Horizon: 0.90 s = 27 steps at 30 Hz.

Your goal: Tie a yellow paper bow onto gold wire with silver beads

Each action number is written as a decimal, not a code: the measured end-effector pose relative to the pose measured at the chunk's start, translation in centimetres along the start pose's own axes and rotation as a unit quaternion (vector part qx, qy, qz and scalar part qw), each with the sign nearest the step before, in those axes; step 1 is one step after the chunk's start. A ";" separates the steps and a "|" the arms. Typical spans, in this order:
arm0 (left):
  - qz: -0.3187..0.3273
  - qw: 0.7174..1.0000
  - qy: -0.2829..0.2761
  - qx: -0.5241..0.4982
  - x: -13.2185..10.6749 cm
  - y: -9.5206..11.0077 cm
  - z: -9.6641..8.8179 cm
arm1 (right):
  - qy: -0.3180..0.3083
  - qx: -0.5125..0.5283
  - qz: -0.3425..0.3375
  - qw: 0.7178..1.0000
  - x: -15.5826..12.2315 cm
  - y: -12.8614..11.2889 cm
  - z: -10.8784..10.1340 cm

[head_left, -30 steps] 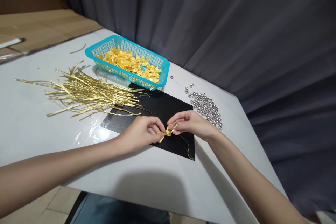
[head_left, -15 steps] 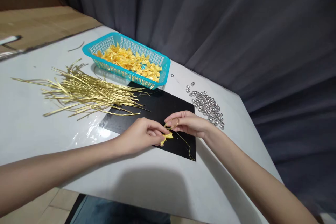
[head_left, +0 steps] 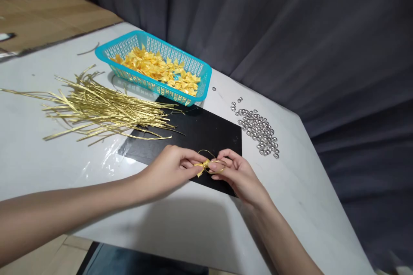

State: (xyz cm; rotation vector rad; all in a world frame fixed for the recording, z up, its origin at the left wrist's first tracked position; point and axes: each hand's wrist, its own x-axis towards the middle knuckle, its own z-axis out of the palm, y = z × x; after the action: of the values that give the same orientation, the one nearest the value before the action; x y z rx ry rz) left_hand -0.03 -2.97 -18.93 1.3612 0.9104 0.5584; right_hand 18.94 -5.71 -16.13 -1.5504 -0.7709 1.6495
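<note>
My left hand pinches a small yellow ribbon bow over the near edge of a black mat. My right hand meets it from the right, fingers closed on a thin gold wire that loops around the bow's middle. Both hands hover just above the mat, fingertips almost touching.
A pile of gold wire ties lies left of the mat. A turquoise basket with several yellow bows stands behind it. Silver rings are heaped at the right. A dark curtain hangs close behind the white table.
My right hand dropped from above the bow to its right side and drew the gold wire into a loop around it. The trailing wire end left the mat. The view shifted slightly.
</note>
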 end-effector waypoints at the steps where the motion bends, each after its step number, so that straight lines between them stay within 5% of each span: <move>1: 0.008 1.000 0.006 0.009 0.0 -0.1 0.1 | 0.006 0.001 -0.009 1.000 0.0 0.1 0.1; 9: 0.074 0.995 0.017 0.068 -0.2 -0.4 0.3 | -0.008 0.014 -0.037 0.999 0.4 0.3 0.0; 27: 0.108 0.993 0.025 0.041 -0.4 -0.1 0.2 | -0.034 0.030 -0.059 0.997 0.5 0.6 -0.5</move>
State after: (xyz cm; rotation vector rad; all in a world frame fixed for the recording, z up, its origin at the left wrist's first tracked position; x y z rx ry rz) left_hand -0.12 -3.37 -18.93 1.5379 0.8392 0.7299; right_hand 19.38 -5.67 -16.97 -1.3860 -0.8247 1.6319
